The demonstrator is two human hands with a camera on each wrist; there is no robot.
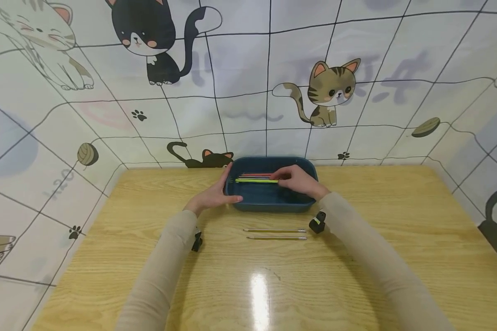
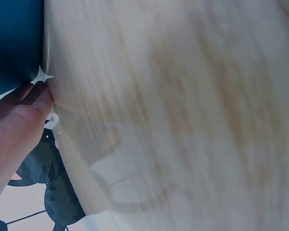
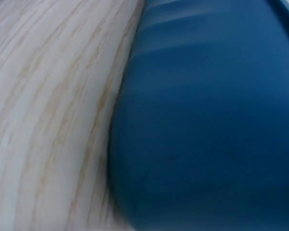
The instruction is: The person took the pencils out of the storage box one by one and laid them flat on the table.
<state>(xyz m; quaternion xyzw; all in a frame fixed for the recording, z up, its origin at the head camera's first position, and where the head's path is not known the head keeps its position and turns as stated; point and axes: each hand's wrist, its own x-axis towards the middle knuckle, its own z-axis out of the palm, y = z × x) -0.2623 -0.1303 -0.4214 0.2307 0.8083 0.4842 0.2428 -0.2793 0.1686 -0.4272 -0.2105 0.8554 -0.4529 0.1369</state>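
A dark blue plastic basin point(image 1: 273, 207) stands at the back of the table. My left hand point(image 1: 212, 196) grips its left end, thumb over the front rim and fingers along the outer side; in the left wrist view, its fingers point(image 2: 38, 98) lie close against the blue wall. Over the basin's inside, my right hand point(image 1: 300, 180) pinches the right ends of several thin coloured pencils, the yellow-green pencil point(image 1: 254, 180) nearest me and a red pencil point(image 1: 252, 174) behind. How many it holds I cannot tell. Only the basin's outer wall point(image 3: 202, 120) and the table show in the right wrist view.
Two plain pencils lie side by side in front of the basin, one pencil point(image 1: 273, 231) behind the other pencil point(image 1: 276, 238), tips left. Behind the basin rises a white cloth wall point(image 1: 240, 115) printed with cats. The wooden table point(image 1: 215, 285) reaches toward me.
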